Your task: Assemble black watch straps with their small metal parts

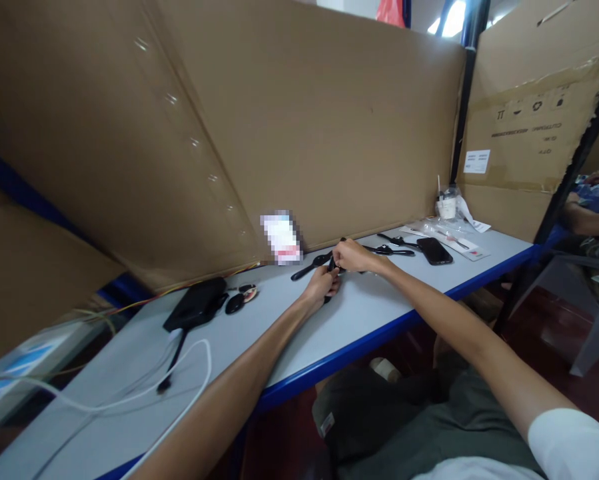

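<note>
Both hands meet over the table (279,320) around a dark strap-like piece, apparently a black watch (332,264). My left hand (322,283) has its fingers wrapped round the lower part, and a dark end sticks out below them. My right hand (352,257) pinches at the upper part, its fingertips hidden by the hand. Just left of them lies another black watch (306,268). To the right, more black watches (389,251) rest flat near the cardboard wall.
A black phone (434,251), plastic packets and a wrapped cup (448,205) are at the right. A lit phone (282,237) leans on the cardboard. At the left are a black case (196,303), small round items and a white cable (206,360). Another person's arm (589,217) shows far right.
</note>
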`<state>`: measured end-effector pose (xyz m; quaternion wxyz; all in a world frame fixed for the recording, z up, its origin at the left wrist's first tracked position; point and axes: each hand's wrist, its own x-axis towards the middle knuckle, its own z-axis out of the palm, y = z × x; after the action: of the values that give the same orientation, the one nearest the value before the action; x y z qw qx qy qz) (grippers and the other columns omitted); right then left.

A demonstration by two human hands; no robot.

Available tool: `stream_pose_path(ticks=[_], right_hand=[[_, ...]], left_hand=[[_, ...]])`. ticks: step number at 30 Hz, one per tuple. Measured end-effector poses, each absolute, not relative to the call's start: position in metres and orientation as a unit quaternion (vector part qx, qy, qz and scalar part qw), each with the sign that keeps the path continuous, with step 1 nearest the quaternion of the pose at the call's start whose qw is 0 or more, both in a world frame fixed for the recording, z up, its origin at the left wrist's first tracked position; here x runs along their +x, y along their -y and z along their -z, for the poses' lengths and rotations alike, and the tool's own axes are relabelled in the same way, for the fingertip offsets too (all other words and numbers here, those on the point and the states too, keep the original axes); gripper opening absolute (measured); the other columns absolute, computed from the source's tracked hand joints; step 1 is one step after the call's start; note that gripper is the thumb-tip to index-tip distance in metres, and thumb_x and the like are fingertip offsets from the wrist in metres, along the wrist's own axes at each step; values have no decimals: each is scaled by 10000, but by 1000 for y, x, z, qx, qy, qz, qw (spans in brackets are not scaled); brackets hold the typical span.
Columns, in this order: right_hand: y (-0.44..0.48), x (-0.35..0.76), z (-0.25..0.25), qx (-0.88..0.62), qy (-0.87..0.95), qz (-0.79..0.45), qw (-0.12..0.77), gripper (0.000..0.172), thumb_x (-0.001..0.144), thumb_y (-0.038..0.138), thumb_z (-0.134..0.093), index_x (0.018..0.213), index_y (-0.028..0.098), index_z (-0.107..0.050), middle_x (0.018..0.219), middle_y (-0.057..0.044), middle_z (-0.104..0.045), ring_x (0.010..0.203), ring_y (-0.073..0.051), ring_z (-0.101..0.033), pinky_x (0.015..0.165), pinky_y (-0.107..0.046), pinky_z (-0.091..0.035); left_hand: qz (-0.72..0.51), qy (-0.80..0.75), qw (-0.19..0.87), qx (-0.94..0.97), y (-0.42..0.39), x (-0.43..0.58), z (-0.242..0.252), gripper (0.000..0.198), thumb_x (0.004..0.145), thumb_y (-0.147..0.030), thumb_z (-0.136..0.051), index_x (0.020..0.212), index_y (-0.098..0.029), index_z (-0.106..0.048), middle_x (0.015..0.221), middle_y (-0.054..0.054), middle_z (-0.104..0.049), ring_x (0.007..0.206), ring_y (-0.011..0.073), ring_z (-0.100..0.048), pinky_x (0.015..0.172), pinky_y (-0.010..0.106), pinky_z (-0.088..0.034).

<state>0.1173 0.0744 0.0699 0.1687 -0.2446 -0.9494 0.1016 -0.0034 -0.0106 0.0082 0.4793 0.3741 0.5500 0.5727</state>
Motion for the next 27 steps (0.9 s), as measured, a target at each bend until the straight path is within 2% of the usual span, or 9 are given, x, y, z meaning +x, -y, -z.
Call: stream_pose_path(ticks=[3,7,10,14,18,21,24,27], right_hand=[[-84,116,-61,-272,908,-261,183,219,806,-2,-545,701,141,-673,622,-18,-676,565,-130,-631,563,-207,-436],[-92,110,-45,-301,828,-407,241,162,806,46,-579,702,154,-638,564,35,-617,500,-99,-577,516,-191,-431],[-94,107,-35,-316,823,-384,275,103,803,114,-671,708,153,-669,574,36,-629,545,-93,-577,545,-186,-403],[-94,108,-27,-340,842,-297,295,142,822,223,-755,711,153,-701,685,9,-691,694,-105,-611,625,-192,-380],[-90,110,-19,-347,858,-214,314,129,887,270,-706,810,171,-734,800,-5,-732,750,-121,-599,658,-215,-358],[-88,111,-14,-342,866,-171,322,136,911,265,-669,825,181,-733,807,-9,-729,754,-132,-583,655,-228,-335],[-89,114,-16,-328,870,-177,322,196,923,288,-672,769,174,-713,763,-3,-705,733,-126,-569,649,-226,-325],[-93,118,-24,-304,851,-249,349,263,950,323,-653,750,159,-699,704,12,-669,698,-111,-572,653,-206,-350]], left_hand=[[-560,-546,506,364,11,-6,-11,189,929,-91,-590,836,-191,-459,589,-88,-387,390,34,-306,374,140,-153],[-549,-519,553,352,11,-12,-15,134,964,-66,-505,872,-163,-504,603,-84,-369,381,34,-304,359,135,-177],[-545,-492,598,321,10,-19,-16,127,957,-46,-496,898,-158,-509,622,-81,-367,382,31,-313,353,127,-192],[-538,-473,651,251,8,-26,-16,194,970,-59,-504,853,-196,-431,622,-84,-347,377,28,-306,335,128,-160],[-530,-463,670,235,7,-27,-17,234,1002,-120,-529,836,-216,-394,622,-83,-352,374,27,-308,327,135,-152],[-533,-464,665,242,6,-26,-15,250,967,-78,-542,835,-222,-387,616,-87,-344,374,31,-305,327,137,-157],[-535,-465,660,248,6,-25,-15,253,940,-46,-533,835,-223,-386,612,-89,-335,375,35,-310,329,138,-155],[-535,-466,666,230,7,-24,-17,234,970,-65,-504,836,-219,-390,606,-92,-319,366,34,-307,326,133,-157]])
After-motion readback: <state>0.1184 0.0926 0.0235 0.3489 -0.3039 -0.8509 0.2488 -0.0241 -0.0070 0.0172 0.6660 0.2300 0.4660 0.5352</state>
